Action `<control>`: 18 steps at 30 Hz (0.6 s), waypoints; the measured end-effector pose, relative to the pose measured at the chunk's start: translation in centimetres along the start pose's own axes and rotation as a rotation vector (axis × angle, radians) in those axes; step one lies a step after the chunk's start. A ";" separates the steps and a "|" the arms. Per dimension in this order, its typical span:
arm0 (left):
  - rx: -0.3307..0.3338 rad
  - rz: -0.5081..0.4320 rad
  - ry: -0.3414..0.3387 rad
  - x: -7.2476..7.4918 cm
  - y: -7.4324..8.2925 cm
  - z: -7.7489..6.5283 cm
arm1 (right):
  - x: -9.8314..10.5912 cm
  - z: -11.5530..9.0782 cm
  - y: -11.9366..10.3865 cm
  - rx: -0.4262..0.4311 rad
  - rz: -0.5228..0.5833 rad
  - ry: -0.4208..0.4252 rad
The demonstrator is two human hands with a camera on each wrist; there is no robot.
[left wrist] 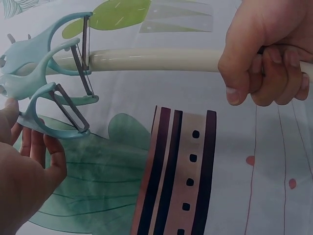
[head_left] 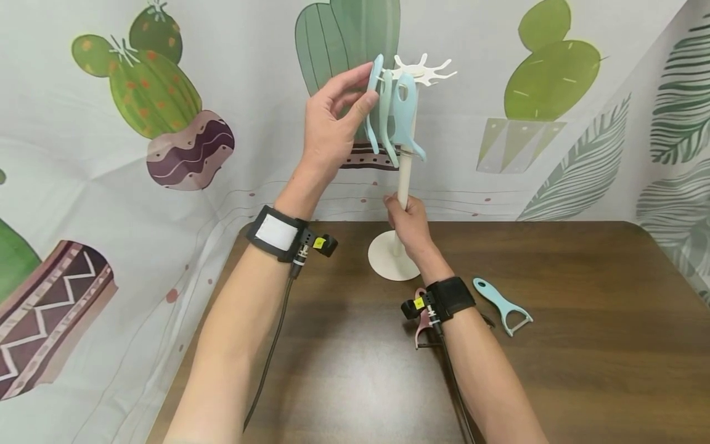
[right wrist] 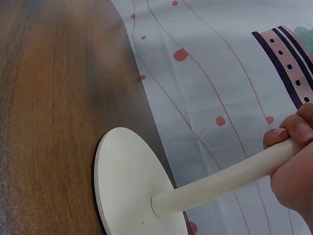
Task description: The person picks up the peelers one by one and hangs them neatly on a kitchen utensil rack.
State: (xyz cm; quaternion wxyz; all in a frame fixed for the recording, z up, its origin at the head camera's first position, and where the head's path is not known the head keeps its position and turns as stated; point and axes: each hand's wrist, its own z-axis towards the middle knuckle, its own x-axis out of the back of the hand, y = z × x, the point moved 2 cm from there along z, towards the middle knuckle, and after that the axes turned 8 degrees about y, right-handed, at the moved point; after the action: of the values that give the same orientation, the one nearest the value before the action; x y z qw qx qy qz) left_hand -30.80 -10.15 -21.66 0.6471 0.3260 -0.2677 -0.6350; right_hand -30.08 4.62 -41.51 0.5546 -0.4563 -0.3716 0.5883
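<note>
My left hand [head_left: 335, 120] pinches a light-blue peeler [head_left: 373, 117] by its handle, up at the hooks on the left side of a cream stand [head_left: 406, 172]. Beside it a pale green peeler [head_left: 386, 114] and another light-blue peeler [head_left: 405, 108] hang from the hooked top [head_left: 424, 71]. In the left wrist view the blades of these peelers [left wrist: 71, 110] point toward the stand's base. Lower down, my right hand [head_left: 410, 222] grips the pole [right wrist: 230, 181], fingers curled round it, above the round base [right wrist: 127, 181].
On the brown table [head_left: 344, 382] lies a light-blue peeler [head_left: 501, 305], right of my right forearm. A pink peeler [head_left: 423, 324] is partly hidden under the right wrist strap. Something small and dark [head_left: 488, 320] shows beside the forearm. Behind hangs a cactus-print cloth [head_left: 249, 123].
</note>
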 end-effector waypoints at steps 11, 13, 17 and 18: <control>0.011 -0.022 -0.018 -0.3 0.2 -0.4 | 0.1 0.1 0.1 -0.007 -0.001 -0.001; 0.012 -0.019 -0.022 -0.4 0.3 -0.5 | 0.1 0.2 0.2 -0.018 -0.004 -0.002; 0.009 -0.015 -0.033 -0.5 0.6 -0.9 | 0.1 0.2 0.1 -0.037 -0.002 -0.007; 0.010 -0.014 -0.034 -0.5 0.7 -1.0 | 0.1 0.1 -0.1 -0.040 -0.002 -0.009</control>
State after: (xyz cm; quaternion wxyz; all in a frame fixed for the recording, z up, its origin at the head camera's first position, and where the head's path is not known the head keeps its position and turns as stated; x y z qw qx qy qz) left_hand -29.64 -9.58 -21.71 0.6364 0.3205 -0.2795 -0.6436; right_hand -30.13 4.71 -41.36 0.5443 -0.4642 -0.3863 0.5822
